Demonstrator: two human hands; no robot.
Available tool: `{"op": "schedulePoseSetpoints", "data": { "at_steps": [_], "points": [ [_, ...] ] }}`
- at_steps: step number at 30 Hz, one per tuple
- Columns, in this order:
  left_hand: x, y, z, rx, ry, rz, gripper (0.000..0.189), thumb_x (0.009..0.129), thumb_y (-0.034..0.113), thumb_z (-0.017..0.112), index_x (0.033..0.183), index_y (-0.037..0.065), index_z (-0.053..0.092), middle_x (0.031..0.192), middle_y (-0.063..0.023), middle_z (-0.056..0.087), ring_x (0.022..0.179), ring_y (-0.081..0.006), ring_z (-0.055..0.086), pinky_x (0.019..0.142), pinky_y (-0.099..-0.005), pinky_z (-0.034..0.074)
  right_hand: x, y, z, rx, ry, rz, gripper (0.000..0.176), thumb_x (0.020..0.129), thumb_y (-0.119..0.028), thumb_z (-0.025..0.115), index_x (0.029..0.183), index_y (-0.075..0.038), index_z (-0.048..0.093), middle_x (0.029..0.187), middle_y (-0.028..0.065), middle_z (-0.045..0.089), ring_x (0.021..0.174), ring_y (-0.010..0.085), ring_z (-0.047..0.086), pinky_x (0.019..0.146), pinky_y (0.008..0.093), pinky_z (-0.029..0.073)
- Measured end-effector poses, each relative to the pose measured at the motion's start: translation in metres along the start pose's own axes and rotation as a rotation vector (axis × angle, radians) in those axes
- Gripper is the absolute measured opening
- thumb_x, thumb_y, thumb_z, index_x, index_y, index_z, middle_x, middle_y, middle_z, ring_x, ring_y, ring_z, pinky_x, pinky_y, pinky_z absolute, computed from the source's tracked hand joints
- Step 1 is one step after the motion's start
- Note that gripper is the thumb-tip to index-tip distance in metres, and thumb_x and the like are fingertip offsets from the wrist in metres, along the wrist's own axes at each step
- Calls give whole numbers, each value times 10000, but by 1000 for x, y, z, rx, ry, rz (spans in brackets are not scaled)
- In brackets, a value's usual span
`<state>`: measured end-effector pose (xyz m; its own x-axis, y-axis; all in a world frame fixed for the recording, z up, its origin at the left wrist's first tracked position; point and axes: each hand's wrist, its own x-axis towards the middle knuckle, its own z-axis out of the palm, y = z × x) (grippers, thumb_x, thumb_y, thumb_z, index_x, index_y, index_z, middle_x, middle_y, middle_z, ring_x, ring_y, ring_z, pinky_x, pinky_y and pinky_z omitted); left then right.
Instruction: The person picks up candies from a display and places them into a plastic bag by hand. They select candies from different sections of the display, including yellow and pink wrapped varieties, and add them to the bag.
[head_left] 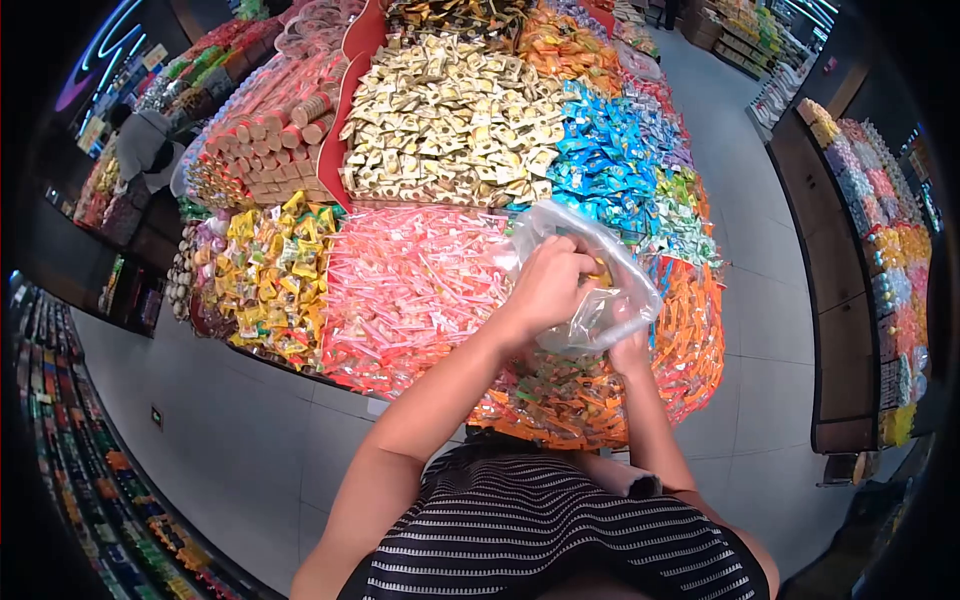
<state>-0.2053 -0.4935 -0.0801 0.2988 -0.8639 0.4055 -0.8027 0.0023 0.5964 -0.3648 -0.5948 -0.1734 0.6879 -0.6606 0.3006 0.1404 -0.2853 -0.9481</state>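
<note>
A clear plastic bag (625, 290) gapes wide above the candy display, its rim spread in a loop. My left hand (553, 283) reaches over the bag's near left side, fingers curled in at the mouth. A small yellow thing (602, 268) shows by those fingertips; what they grip is mostly hidden. At the bag's lower right edge, my right hand (630, 352) holds the plastic, its fingers partly covered by it. Below and around the bag lie pink-wrapped stick candies (415, 285), orange-wrapped candies (690, 335) and blue-wrapped candies (600, 150).
Cream-wrapped candies (450, 120) fill a section behind, beside a red divider (342, 135). Yellow-wrapped candies (275, 265) lie at the left. Another person (148, 145) bends by a far-left shelf. A grey tiled aisle (740, 220) separates this display from a right-hand shelf (838, 290).
</note>
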Motion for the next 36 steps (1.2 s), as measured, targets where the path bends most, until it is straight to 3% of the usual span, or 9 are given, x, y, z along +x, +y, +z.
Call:
{"op": "schedulePoseSetpoints", "data": {
  "at_steps": [6,8,10,14,20,23,32,33,36],
  "points": [
    [-17,2,-26,-290,59,-111,214,781,147,785,982,79,761,1089,-102,700,947,-252,684,819,-336,542,5,-36,14,-41,-54,-103,562,996,-352,496,1385,53,466,1243,152,580,1138,223,550,983,371,419],
    [-28,-2,-34,-263,134,-67,193,795,140,780,972,63,760,1089,-102,710,926,-237,697,801,-320,549,2,-28,9,25,-81,54,548,994,-314,514,1396,53,454,1243,142,584,1110,209,571,955,356,442],
    [-42,3,-50,-224,258,-77,178,801,109,773,969,51,757,1037,-101,724,919,-225,702,808,-314,549,5,-26,12,-140,-66,-150,513,994,-247,525,1399,59,449,1281,142,581,1060,182,585,919,332,457],
    [-80,2,-97,-289,442,-100,145,821,33,739,962,3,747,1012,-126,728,927,-216,699,823,-301,539,2,-34,16,179,-34,84,456,992,-126,512,1399,69,444,1356,169,550,1110,190,583,939,337,450],
    [-140,-95,-185,-245,1006,-346,146,883,73,709,1002,-6,738,934,-73,729,833,-88,652,733,-221,510,6,-27,11,56,-116,20,451,985,-112,535,1385,78,453,1252,109,588,1025,159,558,918,304,437],
    [-161,-145,-220,-120,1075,-517,169,885,105,719,1007,-11,735,921,-58,724,798,-81,649,723,-226,512,7,-26,14,-38,-91,-109,466,976,-143,562,1383,61,462,1142,87,584,1016,176,552,942,332,428],
    [-167,-229,-223,528,879,-612,178,838,130,744,969,12,718,858,-101,720,774,-169,700,722,-291,535,8,-16,4,-351,27,-239,542,899,-261,673,1322,36,508,1247,178,499,1146,297,505,996,403,400],
    [-168,-235,-223,505,842,-592,167,804,155,757,928,46,733,885,-154,701,755,-292,679,706,-370,529,8,-14,2,-326,23,-198,546,891,-282,681,1304,35,517,1230,179,505,1146,301,506,995,407,401],
    [-169,-231,-226,774,718,-610,169,793,243,756,875,95,771,874,-180,707,811,-363,671,756,-441,532,7,-12,-1,-418,27,-307,490,878,-277,697,1237,26,558,1190,170,522,1114,284,533,968,399,425]
  ]
}}
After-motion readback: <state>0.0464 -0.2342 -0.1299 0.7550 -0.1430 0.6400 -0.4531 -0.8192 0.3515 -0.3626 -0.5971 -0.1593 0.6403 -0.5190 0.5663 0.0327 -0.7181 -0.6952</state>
